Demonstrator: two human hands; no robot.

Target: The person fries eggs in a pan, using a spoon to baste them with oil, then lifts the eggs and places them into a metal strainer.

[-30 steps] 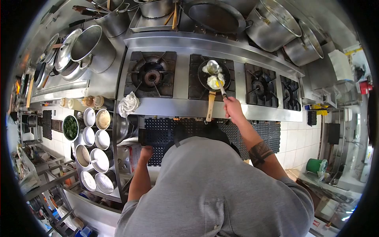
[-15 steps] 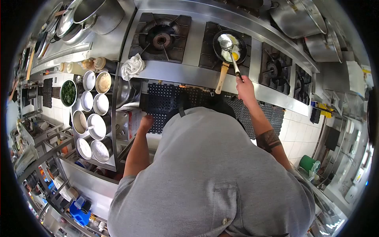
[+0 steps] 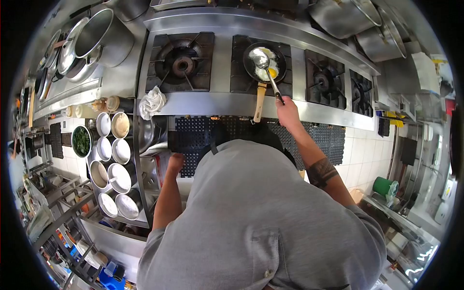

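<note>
My right hand (image 3: 288,111) is closed around the black-ended handle of a large metal spoon (image 3: 268,77). The spoon's bowl lies over the far part of a frying pan (image 3: 247,68), above an egg (image 3: 273,72) with a yellow yolk and white spread around it. This dark pan sits on a stove burner, its light wooden handle (image 3: 259,102) pointing towards me over the stove's front edge. Down at my side, my left hand (image 3: 177,161) is closed in a loose fist, with nothing showing in it, near the metal counter on the left.
Left of the pan is a bare burner (image 3: 182,66); a crumpled white cloth (image 3: 152,102) lies on the stove's front corner. Several round containers, one with chopped greens (image 3: 81,141), stand on the left. Large pots (image 3: 104,38) are at the back left, others (image 3: 345,18) at back right.
The view has shifted, so the stove appears lower and further left. The spoon stays over the egg in my right hand; my left hand still hangs at my side.
</note>
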